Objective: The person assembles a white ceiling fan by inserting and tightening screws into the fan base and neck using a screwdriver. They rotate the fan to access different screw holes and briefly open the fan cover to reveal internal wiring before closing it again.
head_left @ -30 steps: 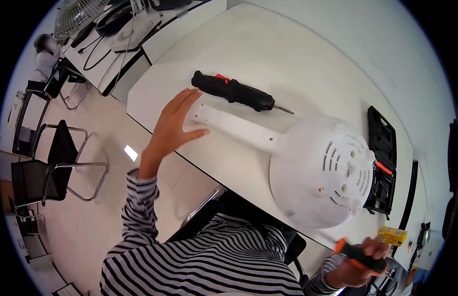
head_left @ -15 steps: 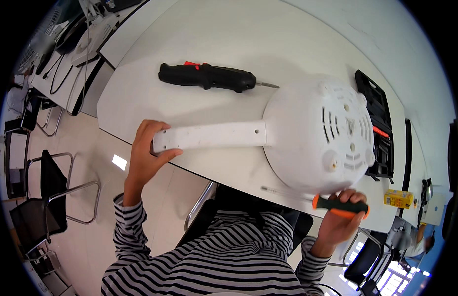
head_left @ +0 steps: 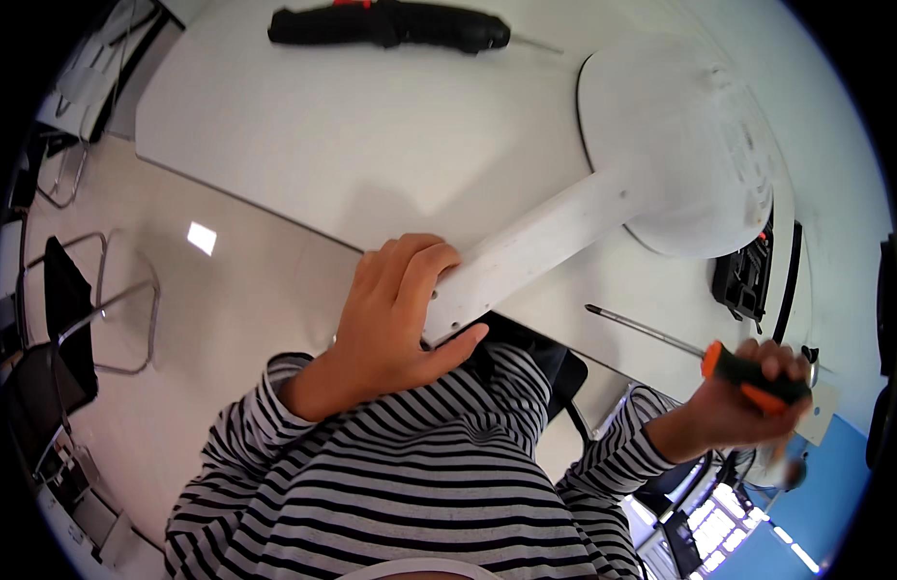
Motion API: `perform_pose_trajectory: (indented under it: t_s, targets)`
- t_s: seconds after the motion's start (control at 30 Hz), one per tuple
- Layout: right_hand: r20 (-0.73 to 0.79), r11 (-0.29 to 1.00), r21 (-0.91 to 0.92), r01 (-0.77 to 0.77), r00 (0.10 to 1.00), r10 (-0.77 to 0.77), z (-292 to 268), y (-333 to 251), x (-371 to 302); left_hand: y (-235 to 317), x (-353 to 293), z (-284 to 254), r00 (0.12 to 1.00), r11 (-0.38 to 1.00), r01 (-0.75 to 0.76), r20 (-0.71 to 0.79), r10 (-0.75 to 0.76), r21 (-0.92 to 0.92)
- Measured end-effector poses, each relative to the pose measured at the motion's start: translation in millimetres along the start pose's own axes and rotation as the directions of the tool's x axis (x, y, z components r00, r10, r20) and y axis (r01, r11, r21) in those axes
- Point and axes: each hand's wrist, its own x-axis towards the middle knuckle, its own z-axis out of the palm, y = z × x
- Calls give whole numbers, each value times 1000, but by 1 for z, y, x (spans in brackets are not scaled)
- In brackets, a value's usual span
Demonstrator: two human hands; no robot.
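A white round-bodied appliance (head_left: 671, 126) with a long straight handle lies slantwise at the table's right side, its vented underside turned up and away to the right. My left hand (head_left: 390, 314) grips the handle's near end, fingers over one side and thumb along the other. Small screw holes dot the handle. In my right hand (head_left: 743, 411) is a screwdriver (head_left: 748, 375) with a dark and orange grip. Its thin metal shaft points up and left over the table's front edge, apart from the appliance.
On the white table (head_left: 323, 135), a black power screwdriver (head_left: 390, 24) with a red switch lies at the far side. A black tool case (head_left: 741, 275) sits open right of the appliance. Black chairs (head_left: 71, 338) with metal frames stand on the floor at left.
The appliance has swung round, its handle end coming toward me and rightward with my left hand. My right hand has carried the screwdriver to the right. The whole view has also shifted.
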Motion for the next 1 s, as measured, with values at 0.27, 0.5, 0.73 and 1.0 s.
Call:
perform_pose_trajectory:
  t_s: [0.27,0.5,0.73,1.0]
  targets:
    - [448,994,55,97,887,-111,61,-17,-43,-16,-21,-5,997,998,-26,-70,21,-62]
    - [675,985,-117,129,737,-16,78,-18,-47,-16,-21,-5,992,993,-55,-119,42,-107]
    - [574,959,-223,176,818,-17,85,-20,-59,-20,-23,-1,993,994,-85,-86,78,-72]
    - [791,946,-310,97,578,200,94,-36,-36,-21,-23,-2,991,993,-101,-97,95,-55]
